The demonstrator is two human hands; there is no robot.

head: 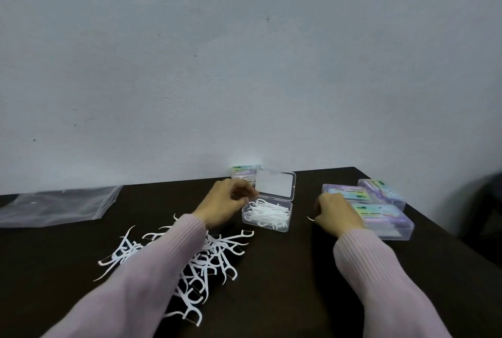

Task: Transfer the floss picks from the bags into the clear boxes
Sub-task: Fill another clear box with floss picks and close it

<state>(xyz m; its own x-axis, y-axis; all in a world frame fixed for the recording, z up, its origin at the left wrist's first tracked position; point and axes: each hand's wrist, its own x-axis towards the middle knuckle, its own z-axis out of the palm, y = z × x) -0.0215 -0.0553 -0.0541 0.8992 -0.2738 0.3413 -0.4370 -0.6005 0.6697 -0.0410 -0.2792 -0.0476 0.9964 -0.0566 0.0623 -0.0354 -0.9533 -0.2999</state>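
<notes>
An open clear box (pixel 245 217) sits mid-table, its lid (pixel 275 185) raised, with white floss picks (pixel 267 214) inside. My left hand (pixel 226 203) hovers at the box's left edge, fingers curled; what they pinch is hidden. My right hand (pixel 338 214) rests on the table right of the box, curled round a floss pick whose tip (pixel 310 219) sticks out to the left. A pile of loose floss picks (pixel 214 256) lies under and around my left forearm. An empty clear bag (pixel 57 206) lies flat at the far left.
Three closed labelled boxes (pixel 380 214) are grouped at the right, near the table's right edge. Another labelled box (pixel 244 173) stands behind the open one against the wall. The dark table (pixel 285 283) ends at a pale wall.
</notes>
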